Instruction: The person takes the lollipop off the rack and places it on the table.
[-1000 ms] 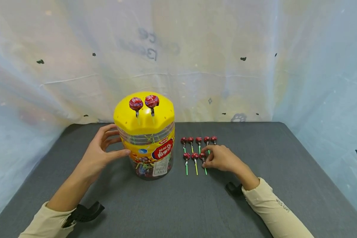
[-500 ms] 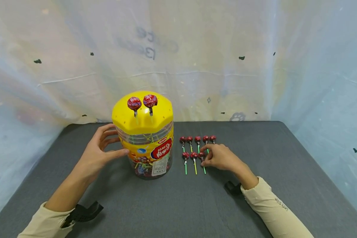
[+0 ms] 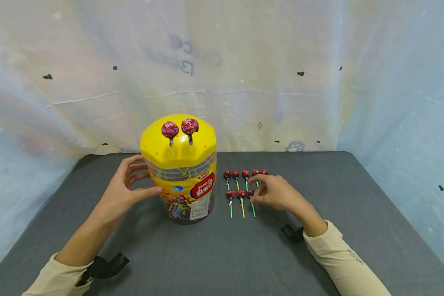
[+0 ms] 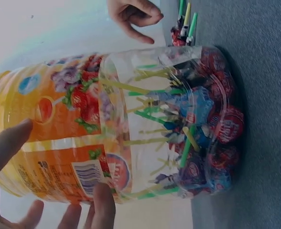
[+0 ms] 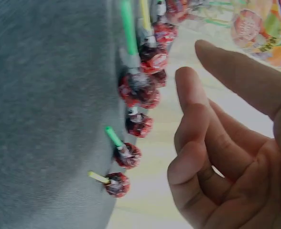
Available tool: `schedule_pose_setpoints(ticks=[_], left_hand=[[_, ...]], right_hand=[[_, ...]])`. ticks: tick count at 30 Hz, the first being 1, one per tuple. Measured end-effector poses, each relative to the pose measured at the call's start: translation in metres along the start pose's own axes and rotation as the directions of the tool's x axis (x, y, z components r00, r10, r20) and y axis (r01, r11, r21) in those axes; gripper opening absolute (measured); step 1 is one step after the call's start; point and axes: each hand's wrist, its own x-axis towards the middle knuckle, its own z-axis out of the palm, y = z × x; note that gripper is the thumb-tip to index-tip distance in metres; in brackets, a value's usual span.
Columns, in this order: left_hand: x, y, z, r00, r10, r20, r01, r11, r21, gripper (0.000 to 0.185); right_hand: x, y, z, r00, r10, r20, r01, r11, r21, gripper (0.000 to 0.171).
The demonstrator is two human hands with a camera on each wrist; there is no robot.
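A clear plastic jar point(image 3: 181, 193) with a yellow lid point(image 3: 178, 150) stands left of centre on the grey table; it is full of wrapped lollipops point(image 4: 202, 138). Two red lollipops point(image 3: 179, 128) stand upright in holes in the lid. My left hand point(image 3: 142, 176) rests on the jar's left side, thumb in front and fingers point(image 4: 102, 205) fairly straight. Right of the jar lie two rows of red lollipops point(image 3: 240, 193): several at the back, three in front. My right hand point(image 3: 259, 190) hovers over the rows' right end, fingers point(image 5: 188, 157) loosely curled and holding nothing.
The grey table point(image 3: 222, 255) is enclosed by pale plastic sheeting point(image 3: 244, 74) at the back and on both sides. Black wrist mounts point(image 3: 103, 263) sit by each sleeve. Bare tabletop lies in front of the jar and to the right of the lollipop rows.
My right hand has lifted slightly off the front-row lollipop and shifted a little toward the back row. The left hand and the jar have stayed in place.
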Motion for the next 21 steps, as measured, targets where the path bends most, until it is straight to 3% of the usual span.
schedule_pose_setpoints(ticks=[7,13,17,21], left_hand=[[0.001,0.003,-0.001,1.000,-0.020,0.021,0.021,1.000,-0.006,0.088],[0.003,0.005,-0.007,0.999,-0.029,0.037,0.029,1.000,0.004,0.087],[0.007,0.003,-0.012,0.997,-0.019,0.070,0.019,1.000,0.000,0.084],[0.013,-0.001,-0.017,0.996,0.020,0.089,-0.020,1.000,-0.003,0.082]], right_hand=[[-0.010,-0.022,-0.001,0.997,-0.049,-0.061,0.049,0.999,-0.009,0.045],[-0.018,-0.045,0.001,0.976,-0.147,-0.160,0.151,0.988,0.015,0.048],[-0.023,-0.058,0.001,0.942,-0.227,-0.249,0.248,0.967,0.057,0.050],[-0.027,-0.071,0.003,0.890,-0.292,-0.349,0.341,0.936,0.088,0.047]])
